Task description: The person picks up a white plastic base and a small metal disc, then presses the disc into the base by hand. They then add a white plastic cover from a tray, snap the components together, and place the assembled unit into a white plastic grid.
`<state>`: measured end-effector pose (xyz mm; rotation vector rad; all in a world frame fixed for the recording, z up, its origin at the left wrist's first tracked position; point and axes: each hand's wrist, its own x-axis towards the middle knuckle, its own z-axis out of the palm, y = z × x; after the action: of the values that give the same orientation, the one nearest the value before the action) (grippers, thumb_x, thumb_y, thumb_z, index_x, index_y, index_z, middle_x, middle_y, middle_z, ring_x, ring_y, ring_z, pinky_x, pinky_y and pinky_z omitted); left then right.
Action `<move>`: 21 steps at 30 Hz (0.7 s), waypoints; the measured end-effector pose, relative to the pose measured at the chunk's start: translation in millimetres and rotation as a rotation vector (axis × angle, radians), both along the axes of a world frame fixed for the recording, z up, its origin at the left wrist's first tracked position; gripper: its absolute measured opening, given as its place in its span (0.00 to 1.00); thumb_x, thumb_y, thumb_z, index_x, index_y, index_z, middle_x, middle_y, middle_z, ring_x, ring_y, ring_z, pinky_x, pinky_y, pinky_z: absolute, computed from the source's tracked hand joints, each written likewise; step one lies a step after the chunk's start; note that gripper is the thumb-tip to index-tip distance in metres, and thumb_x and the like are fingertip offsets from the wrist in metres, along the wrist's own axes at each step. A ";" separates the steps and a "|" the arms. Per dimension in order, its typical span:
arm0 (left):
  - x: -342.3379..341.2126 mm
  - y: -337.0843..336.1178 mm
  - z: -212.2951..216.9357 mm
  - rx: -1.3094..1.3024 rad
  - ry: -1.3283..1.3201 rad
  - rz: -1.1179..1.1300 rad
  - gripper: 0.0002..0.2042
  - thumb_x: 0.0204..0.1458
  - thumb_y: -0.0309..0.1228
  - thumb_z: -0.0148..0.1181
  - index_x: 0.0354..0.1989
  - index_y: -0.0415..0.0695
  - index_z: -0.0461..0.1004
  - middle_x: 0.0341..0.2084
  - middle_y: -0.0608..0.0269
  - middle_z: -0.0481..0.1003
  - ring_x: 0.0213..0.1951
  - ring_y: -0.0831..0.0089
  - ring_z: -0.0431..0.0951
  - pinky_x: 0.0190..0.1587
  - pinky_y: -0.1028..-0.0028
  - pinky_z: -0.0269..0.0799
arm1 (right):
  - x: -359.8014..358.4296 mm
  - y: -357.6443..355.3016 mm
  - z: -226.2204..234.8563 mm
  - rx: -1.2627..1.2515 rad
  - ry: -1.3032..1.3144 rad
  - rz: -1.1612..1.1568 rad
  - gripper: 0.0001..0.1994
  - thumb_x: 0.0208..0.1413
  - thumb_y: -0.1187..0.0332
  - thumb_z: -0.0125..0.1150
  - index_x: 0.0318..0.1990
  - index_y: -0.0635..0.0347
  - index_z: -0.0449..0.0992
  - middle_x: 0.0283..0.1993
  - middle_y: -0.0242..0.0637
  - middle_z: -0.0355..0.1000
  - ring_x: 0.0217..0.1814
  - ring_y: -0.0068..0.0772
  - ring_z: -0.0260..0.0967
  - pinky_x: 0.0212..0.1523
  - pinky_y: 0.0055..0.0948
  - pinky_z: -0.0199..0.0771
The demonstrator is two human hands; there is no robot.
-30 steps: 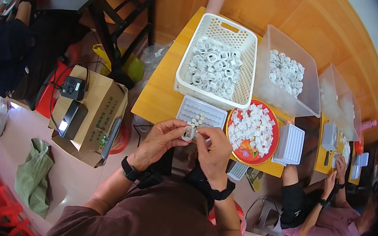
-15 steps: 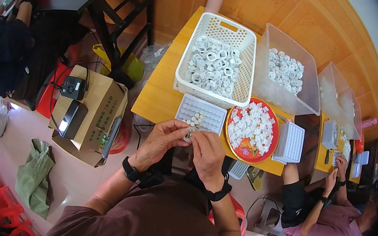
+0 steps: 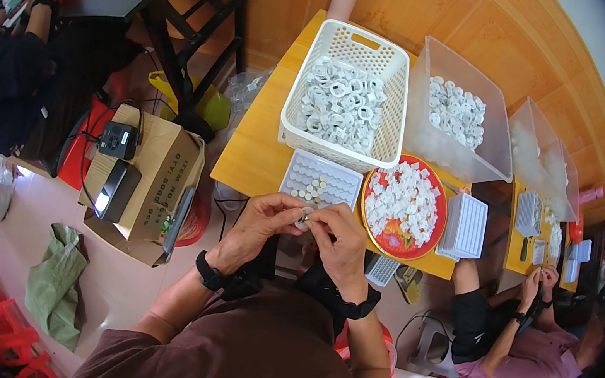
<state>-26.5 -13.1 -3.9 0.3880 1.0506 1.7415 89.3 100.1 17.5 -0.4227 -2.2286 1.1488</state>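
Close in front of my body, my left hand [image 3: 263, 224] pinches a small round whitish part [image 3: 303, 219] between thumb and fingertips. My right hand [image 3: 342, 243] meets it from the other side, with its fingertips closed on the same part; its finer details are too small to tell. Just beyond my hands lies a white tray [image 3: 342, 182] with rows of round hollows. Several coin-like pale discs [image 3: 312, 189] rest loose on it. To the right, a red patterned round tray [image 3: 407, 245] holds a heap of small white plastic pieces [image 3: 404, 203].
Behind the white tray stands a white perforated basket [image 3: 339, 155] of ring-shaped white parts, beside a clear bin [image 3: 494, 164] of similar parts. Stacked white trays [image 3: 465, 227] sit at the table's right edge. A cardboard box [image 3: 153, 167] is at left. Co-workers sit on both sides.
My right hand's fingers have shifted slightly over the small part, with the wrist moving a little right. The co-worker at right has brought both hands together lower down.
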 end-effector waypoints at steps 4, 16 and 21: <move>-0.1 1.5 3.0 0.007 0.051 -0.016 0.08 0.53 0.27 0.54 0.41 0.39 0.73 0.35 0.63 0.75 0.36 0.78 0.74 0.37 0.78 0.75 | 1.4 4.5 5.8 0.096 0.029 0.039 0.07 0.43 0.80 0.60 0.32 0.63 0.73 0.29 0.39 0.67 0.27 0.38 0.69 0.26 0.27 0.68; 5.5 8.8 6.7 -0.032 0.176 -0.056 0.08 0.53 0.26 0.54 0.40 0.38 0.74 0.36 0.62 0.75 0.37 0.77 0.74 0.38 0.77 0.73 | 10.0 12.5 16.0 -0.239 -0.055 0.069 0.04 0.45 0.81 0.59 0.30 0.66 0.73 0.31 0.36 0.65 0.28 0.29 0.69 0.29 0.19 0.70; 8.1 10.5 2.8 -0.006 0.173 -0.052 0.08 0.53 0.26 0.54 0.40 0.38 0.74 0.36 0.62 0.75 0.37 0.77 0.74 0.39 0.77 0.73 | 11.5 9.0 9.9 -0.112 -0.037 0.030 0.05 0.44 0.82 0.60 0.30 0.66 0.73 0.31 0.36 0.65 0.28 0.26 0.69 0.28 0.19 0.70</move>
<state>-18.4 -2.6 -1.1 0.5659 1.1575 1.6806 100.8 109.1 27.3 -0.4613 -2.2160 1.2961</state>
